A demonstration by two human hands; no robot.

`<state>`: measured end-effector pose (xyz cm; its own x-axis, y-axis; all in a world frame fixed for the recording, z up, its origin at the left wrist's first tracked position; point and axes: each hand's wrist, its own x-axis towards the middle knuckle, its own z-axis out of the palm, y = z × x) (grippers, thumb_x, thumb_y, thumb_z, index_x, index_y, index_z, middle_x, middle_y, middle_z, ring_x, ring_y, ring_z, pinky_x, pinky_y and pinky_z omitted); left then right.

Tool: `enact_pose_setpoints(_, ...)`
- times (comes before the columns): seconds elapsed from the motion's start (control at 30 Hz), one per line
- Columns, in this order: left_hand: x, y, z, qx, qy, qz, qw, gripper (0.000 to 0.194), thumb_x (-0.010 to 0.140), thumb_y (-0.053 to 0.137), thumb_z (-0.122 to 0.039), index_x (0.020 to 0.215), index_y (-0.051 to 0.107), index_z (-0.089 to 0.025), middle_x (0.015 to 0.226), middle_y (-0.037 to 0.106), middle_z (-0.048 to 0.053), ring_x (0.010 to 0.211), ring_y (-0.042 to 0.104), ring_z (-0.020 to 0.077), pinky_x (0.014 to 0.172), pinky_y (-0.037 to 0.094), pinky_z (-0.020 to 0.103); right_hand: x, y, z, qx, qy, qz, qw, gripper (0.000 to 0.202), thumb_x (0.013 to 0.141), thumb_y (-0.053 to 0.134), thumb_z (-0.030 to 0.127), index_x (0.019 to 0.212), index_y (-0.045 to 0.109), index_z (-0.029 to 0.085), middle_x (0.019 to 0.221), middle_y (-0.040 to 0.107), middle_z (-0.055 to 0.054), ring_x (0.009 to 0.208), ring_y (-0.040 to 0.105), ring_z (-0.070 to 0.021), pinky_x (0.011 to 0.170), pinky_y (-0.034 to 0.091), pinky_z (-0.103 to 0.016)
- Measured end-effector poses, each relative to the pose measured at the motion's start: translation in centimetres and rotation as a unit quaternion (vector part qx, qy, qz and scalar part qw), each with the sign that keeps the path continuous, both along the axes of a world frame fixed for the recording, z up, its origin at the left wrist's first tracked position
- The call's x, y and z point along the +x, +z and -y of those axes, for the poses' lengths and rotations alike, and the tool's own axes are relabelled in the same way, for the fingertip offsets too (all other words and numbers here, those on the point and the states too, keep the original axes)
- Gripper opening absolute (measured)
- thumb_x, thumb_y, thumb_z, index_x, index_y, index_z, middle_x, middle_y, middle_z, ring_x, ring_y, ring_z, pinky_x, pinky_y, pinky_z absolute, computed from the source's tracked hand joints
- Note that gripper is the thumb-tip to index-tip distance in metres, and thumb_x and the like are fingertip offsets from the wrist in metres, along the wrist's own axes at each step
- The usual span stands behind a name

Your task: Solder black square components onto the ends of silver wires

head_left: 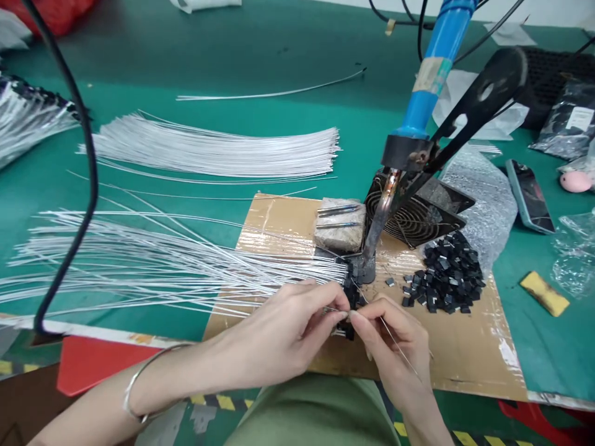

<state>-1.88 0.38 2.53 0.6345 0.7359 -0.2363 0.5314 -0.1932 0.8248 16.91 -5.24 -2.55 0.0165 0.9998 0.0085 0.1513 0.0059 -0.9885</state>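
Observation:
My left hand [297, 322] is closed in a pinch at the middle of the cardboard, beside the black ends of a spread of white wires [260, 269]. My right hand [395, 337] pinches too, its fingertips nearly touching those of the left. Whatever lies between the left fingertips is too small to make out. A thin solder-like strand [400, 347] runs across the right hand's fingers. Just above both hands, a blue-handled soldering iron [418, 111] hangs tip down in a black metal holder [483, 99]. Small black parts [453, 272] are heaped to the right of the hands.
A neat bundle of white wires [218, 148] lies at the back left. Behind the hands are a stone-like block [339, 232] with metal tips and a black fan [413, 214]. A phone [530, 195] and yellow sponge [543, 293] lie right; a black cable [88, 155] hangs left.

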Motion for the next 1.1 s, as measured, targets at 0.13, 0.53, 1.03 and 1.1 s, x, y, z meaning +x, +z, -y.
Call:
enact_pose_setpoints(0.13, 0.7, -0.7, -0.7, -0.100, 0.065, 0.026, 0.992, 0.020, 0.099, 0.053, -0.034, 0.086, 0.061, -0.020, 0.059, 0.044, -0.006, 0.051, 0.035, 0.0117, 0.046, 0.024, 0.026, 0.1, -0.2, 0.1, -0.040, -0.038, -0.024, 0.998, 0.028, 0.099, 0.067, 0.032, 0.073, 0.071, 0.022, 0.057, 0.049, 0.005, 0.051, 0.045, -0.0077, 0.050, 0.033, -0.023)
enact_pose_setpoints(0.53, 1.9, -0.6, -2.3, -0.152, 0.165, 0.111, 0.968, 0.020, 0.086, 0.065, -0.034, 0.073, 0.063, -0.020, 0.061, 0.058, -0.001, 0.054, 0.045, 0.0123, 0.049, 0.033, 0.025, -0.4, -0.5, 0.3, -0.092, -0.130, -0.189, 0.969, 0.021, 0.096, 0.070, 0.041, 0.096, 0.085, 0.027, 0.077, 0.065, -0.001, 0.045, 0.055, -0.0070, 0.037, 0.045, -0.019)
enact_pose_setpoints(1.03, 1.9, -1.6, -1.3, -0.143, 0.178, 0.093, 0.969, 0.023, 0.087, 0.063, -0.041, 0.079, 0.062, -0.019, 0.064, 0.064, 0.002, 0.054, 0.051, 0.0138, 0.049, 0.031, 0.026, -1.4, -0.9, 0.1, -0.153, -0.091, -0.314, 0.932, 0.011, 0.090, 0.080, 0.037, 0.095, 0.084, 0.028, 0.069, 0.069, 0.003, 0.041, 0.057, -0.0027, 0.036, 0.045, -0.009)
enact_pose_setpoints(1.1, 1.9, -1.7, -1.1, -0.129, 0.178, 0.092, 0.971, 0.023, 0.088, 0.063, -0.040, 0.078, 0.062, -0.019, 0.061, 0.060, 0.000, 0.051, 0.046, 0.0125, 0.047, 0.028, 0.026, -1.3, -0.8, 0.1, -0.155, -0.089, -0.320, 0.930, 0.012, 0.089, 0.080, 0.037, 0.094, 0.084, 0.027, 0.068, 0.068, 0.003, 0.040, 0.057, -0.0024, 0.036, 0.045, -0.008)
